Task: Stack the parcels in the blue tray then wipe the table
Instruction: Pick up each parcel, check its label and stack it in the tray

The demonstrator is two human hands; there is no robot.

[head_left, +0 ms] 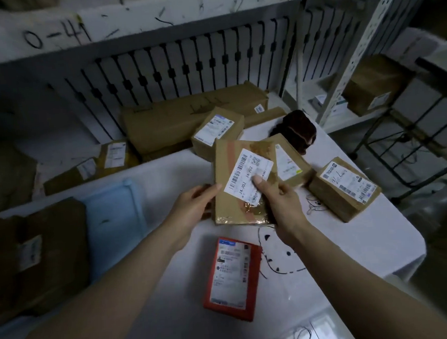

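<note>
Both hands hold a flat brown parcel point(235, 205) with a white barcode label above the white table point(352, 245). My left hand point(193, 210) grips its left edge; my right hand point(279, 205) grips its lower right side, thumb on the label. The blue tray point(115, 215) lies at the left with a large brown parcel point(47, 256) in it. A red parcel point(233, 276) lies flat near me. More brown parcels rest on the table: one at the right point(345, 188), one behind the held parcel point(288, 160), one farther back point(216, 131).
A dark brown cloth point(297, 130) sits at the table's far side. Behind the table, big cartons point(187, 116) and small parcels point(111, 157) lie on a lower surface under a white shelf. A metal rack point(369, 95) with boxes stands at the right.
</note>
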